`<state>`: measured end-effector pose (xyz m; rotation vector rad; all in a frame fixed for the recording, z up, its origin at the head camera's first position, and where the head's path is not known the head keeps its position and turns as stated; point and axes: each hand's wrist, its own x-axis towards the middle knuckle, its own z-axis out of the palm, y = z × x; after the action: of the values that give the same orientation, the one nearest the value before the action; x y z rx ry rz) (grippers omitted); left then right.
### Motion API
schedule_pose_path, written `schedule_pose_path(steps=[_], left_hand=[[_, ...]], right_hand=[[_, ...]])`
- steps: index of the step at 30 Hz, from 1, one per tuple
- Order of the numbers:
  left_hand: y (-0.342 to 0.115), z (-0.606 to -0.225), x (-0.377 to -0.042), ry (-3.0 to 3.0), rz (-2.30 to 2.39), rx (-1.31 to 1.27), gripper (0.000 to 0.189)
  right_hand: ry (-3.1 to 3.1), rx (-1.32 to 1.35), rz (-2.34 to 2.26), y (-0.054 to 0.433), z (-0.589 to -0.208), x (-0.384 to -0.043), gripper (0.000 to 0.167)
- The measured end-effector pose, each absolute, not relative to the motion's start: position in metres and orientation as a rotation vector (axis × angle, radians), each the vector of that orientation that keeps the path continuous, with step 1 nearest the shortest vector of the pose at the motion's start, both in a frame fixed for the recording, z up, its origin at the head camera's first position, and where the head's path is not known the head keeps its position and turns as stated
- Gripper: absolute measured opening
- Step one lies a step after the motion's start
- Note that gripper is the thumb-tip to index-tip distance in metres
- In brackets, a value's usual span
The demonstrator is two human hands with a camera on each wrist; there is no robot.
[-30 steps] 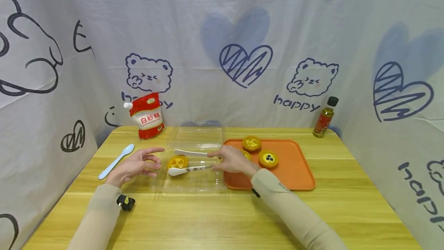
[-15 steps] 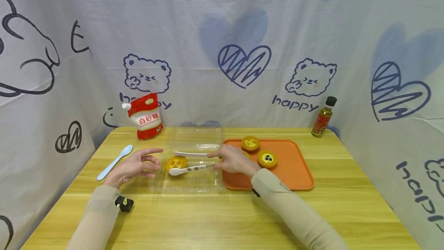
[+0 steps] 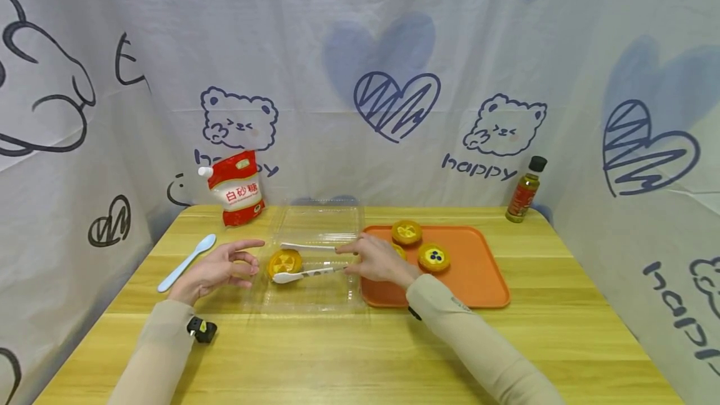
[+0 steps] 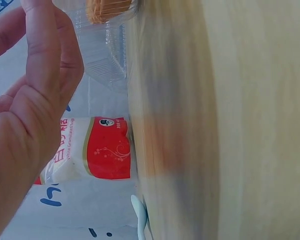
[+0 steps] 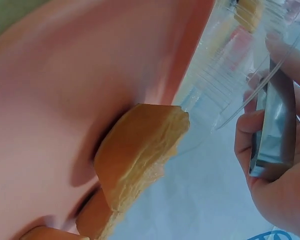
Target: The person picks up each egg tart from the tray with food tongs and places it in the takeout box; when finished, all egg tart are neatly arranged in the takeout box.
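My right hand (image 3: pixel 374 259) grips a pair of tongs (image 3: pixel 315 274) with pale tips. Their two arms stand spread, one behind and one in front of an egg tart (image 3: pixel 285 261). That tart sits in the left part of a clear plastic container (image 3: pixel 320 300), its lid folded back. In the right wrist view the tongs' shiny metal handle (image 5: pixel 276 130) lies between thumb and curled fingers. My left hand (image 3: pixel 222 267) hovers beside the container's left side with fingers loosely bent, holding nothing; in the left wrist view this hand (image 4: pixel 35 95) partly covers the sugar bag.
Right of the container lies an orange tray (image 3: pixel 472 274) with several tarts, including a blueberry-topped one (image 3: pixel 434 257). A red-and-white sugar bag (image 3: pixel 239 189) stands at the back left, near a light blue spoon (image 3: pixel 187 262). An oil bottle (image 3: pixel 524 192) stands at the back right.
The tart lies very slightly farther left between the tongs' arms. The head view has shifted a little; both hands stay almost where they were.
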<state>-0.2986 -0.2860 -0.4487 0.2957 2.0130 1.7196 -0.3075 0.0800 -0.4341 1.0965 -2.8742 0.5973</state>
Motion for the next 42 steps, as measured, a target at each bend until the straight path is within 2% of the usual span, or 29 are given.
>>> schedule_pose_path(steps=[11,33,42], left_hand=[[-0.283,-0.448,-0.301,2.027,1.707,0.293,0.073],[-0.283,-0.451,-0.298,2.022,1.723,0.313,0.073],[-0.283,-0.449,-0.298,2.026,1.717,0.304,0.072]], right_hand=[[-2.881,1.119,0.722,0.091,-0.430,-0.305,0.051],[-2.888,0.869,1.136,0.149,-0.425,-0.284,0.051],[-2.892,0.765,1.150,0.184,-0.429,-0.280,0.051]])
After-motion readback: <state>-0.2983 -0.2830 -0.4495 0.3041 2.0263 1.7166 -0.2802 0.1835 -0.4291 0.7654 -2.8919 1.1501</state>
